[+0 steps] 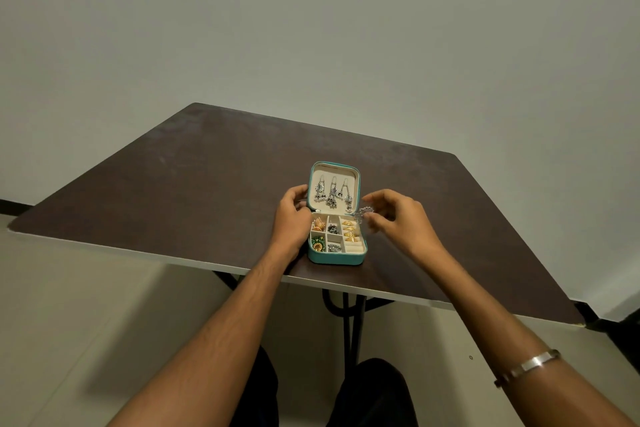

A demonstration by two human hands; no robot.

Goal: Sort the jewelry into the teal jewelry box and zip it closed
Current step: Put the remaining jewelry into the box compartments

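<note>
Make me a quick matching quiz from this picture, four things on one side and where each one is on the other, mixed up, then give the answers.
Things:
1. silver dangly earrings
2. gold earrings
3. small silver piece
4. bracelet

Places:
A. on the right wrist
B. pinched in the right hand
C. hanging inside the open lid
D. in the right-hand slots of the jewelry box

Pairs: 1-C, 2-D, 3-B, 4-A

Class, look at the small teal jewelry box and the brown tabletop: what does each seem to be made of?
Small teal jewelry box: probably faux leather outside, matt with a stitched-looking edge; cream, velvety lining inside. Brown tabletop: likely laminated board, dull sheen, pale edge band.
</note>
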